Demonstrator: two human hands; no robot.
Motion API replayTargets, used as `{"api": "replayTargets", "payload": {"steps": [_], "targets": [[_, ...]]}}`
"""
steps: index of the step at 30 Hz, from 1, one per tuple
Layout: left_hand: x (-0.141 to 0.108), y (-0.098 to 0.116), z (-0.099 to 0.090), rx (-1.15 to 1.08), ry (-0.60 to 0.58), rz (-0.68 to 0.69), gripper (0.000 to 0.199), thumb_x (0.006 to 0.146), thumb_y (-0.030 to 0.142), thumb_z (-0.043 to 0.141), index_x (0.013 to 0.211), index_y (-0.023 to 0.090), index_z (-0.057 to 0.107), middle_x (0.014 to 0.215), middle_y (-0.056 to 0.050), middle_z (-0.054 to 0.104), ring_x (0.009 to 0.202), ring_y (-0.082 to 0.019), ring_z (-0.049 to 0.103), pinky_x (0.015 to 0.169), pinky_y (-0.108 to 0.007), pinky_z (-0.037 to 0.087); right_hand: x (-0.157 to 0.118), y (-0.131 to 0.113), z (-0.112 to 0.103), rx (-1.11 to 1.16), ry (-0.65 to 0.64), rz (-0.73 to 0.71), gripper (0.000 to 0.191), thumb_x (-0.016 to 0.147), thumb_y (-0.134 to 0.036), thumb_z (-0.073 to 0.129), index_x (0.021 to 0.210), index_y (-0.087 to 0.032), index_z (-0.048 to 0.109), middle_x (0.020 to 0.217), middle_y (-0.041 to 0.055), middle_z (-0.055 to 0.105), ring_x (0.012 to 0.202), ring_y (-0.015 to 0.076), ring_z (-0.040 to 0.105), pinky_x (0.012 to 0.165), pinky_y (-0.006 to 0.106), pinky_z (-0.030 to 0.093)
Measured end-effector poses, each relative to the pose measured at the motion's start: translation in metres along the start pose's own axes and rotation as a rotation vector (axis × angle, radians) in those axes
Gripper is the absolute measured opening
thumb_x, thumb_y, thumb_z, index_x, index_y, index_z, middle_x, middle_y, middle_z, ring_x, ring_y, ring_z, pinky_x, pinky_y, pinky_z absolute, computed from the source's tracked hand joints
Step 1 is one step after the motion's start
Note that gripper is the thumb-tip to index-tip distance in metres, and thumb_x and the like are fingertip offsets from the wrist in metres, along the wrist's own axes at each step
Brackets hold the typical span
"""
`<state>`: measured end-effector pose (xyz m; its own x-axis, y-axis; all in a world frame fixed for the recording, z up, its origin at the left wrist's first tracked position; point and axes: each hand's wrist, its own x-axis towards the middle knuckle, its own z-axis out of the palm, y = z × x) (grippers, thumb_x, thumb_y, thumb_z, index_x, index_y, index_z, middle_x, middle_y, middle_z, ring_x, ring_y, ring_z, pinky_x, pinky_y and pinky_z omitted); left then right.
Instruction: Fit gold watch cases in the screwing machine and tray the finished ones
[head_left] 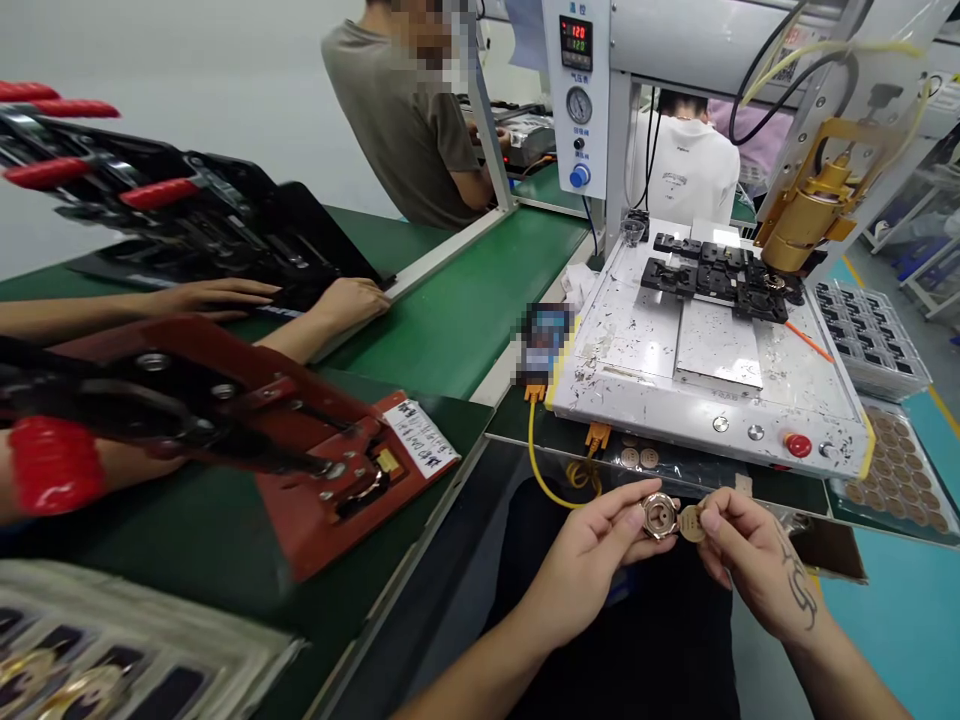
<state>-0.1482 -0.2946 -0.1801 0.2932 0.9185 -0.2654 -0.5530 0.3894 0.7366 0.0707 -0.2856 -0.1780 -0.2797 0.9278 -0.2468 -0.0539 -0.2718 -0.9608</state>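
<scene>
My left hand (600,550) holds a round, rose-gold watch case (659,516) between thumb and fingers, its open face turned up. Just to the right, my right hand (742,545) pinches a flat tan disc (691,523) by its edge. The disc lies beside the case; whether the two touch is too small to tell. Both hands are above my lap, in front of the white press machine (637,390). Two similar tan discs (640,458) lie on the dark strip below the machine's front edge.
Black fixtures (712,275) sit on the machine bed under a gold press head (806,225). A sheet of tan discs (892,470) and trays (870,335) are at right. A red clamp fixture (330,480) and another person's hands (349,303) are at left. A yellow cable (534,450) hangs nearby.
</scene>
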Motion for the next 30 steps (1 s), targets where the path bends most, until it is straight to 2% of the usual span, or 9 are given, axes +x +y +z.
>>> {"api": "replayTargets", "payload": {"steps": [3, 7, 9, 18, 24, 30], "targets": [[-0.002, 0.001, 0.000, 0.009, 0.009, 0.004, 0.051, 0.091, 0.048, 0.088, 0.132, 0.020, 0.080, 0.121, -0.013, 0.084, 0.117, -0.032, 0.079, 0.108, -0.047, 0.064, 0.001, -0.004, 0.003, -0.142, 0.034, -0.089, 0.035, 0.105, -0.051, 0.069, 0.085, -0.023, 0.060, 0.071, -0.0033, 0.055, 0.063, 0.0134, 0.049, 0.059, 0.025, 0.041], [-0.005, 0.001, 0.004, 0.027, 0.011, 0.026, 0.052, 0.091, 0.049, 0.087, 0.133, 0.019, 0.079, 0.124, -0.013, 0.083, 0.122, -0.035, 0.076, 0.109, -0.049, 0.063, 0.002, -0.010, 0.012, -0.265, 0.075, -0.231, 0.031, 0.103, -0.047, 0.070, 0.085, -0.023, 0.064, 0.111, 0.0050, 0.063, 0.101, 0.0211, 0.059, 0.087, 0.030, 0.049], [-0.006, 0.000, 0.005, 0.030, 0.003, 0.038, 0.052, 0.091, 0.049, 0.087, 0.134, 0.020, 0.079, 0.127, -0.013, 0.082, 0.123, -0.035, 0.076, 0.110, -0.050, 0.063, 0.003, -0.011, 0.017, -0.280, 0.059, -0.240, 0.027, 0.103, -0.045, 0.070, 0.087, -0.024, 0.065, 0.119, 0.0062, 0.063, 0.109, 0.0235, 0.060, 0.095, 0.033, 0.049], [-0.009, -0.005, 0.008, 0.042, -0.017, 0.061, 0.049, 0.094, 0.050, 0.083, 0.135, 0.023, 0.079, 0.136, -0.013, 0.078, 0.119, -0.033, 0.078, 0.112, -0.052, 0.061, 0.002, -0.011, 0.024, -0.288, 0.064, -0.239, 0.029, 0.103, -0.047, 0.068, 0.086, -0.024, 0.063, 0.116, 0.0081, 0.064, 0.106, 0.0263, 0.061, 0.095, 0.037, 0.050], [-0.009, -0.003, 0.011, 0.076, -0.023, 0.071, 0.050, 0.096, 0.050, 0.081, 0.137, 0.022, 0.078, 0.136, -0.013, 0.078, 0.126, -0.035, 0.074, 0.114, -0.052, 0.060, 0.002, -0.012, 0.024, -0.306, 0.054, -0.234, 0.027, 0.104, -0.045, 0.068, 0.087, -0.024, 0.063, 0.117, 0.0067, 0.063, 0.106, 0.0249, 0.061, 0.095, 0.036, 0.048], [-0.014, -0.002, 0.013, 0.152, -0.025, 0.082, 0.052, 0.098, 0.052, 0.077, 0.139, 0.020, 0.076, 0.139, -0.014, 0.077, 0.124, -0.036, 0.075, 0.116, -0.056, 0.058, 0.000, -0.009, 0.022, -0.323, 0.057, -0.245, 0.026, 0.105, -0.043, 0.068, 0.087, -0.024, 0.062, 0.117, 0.0065, 0.063, 0.106, 0.0245, 0.061, 0.092, 0.036, 0.048]]}}
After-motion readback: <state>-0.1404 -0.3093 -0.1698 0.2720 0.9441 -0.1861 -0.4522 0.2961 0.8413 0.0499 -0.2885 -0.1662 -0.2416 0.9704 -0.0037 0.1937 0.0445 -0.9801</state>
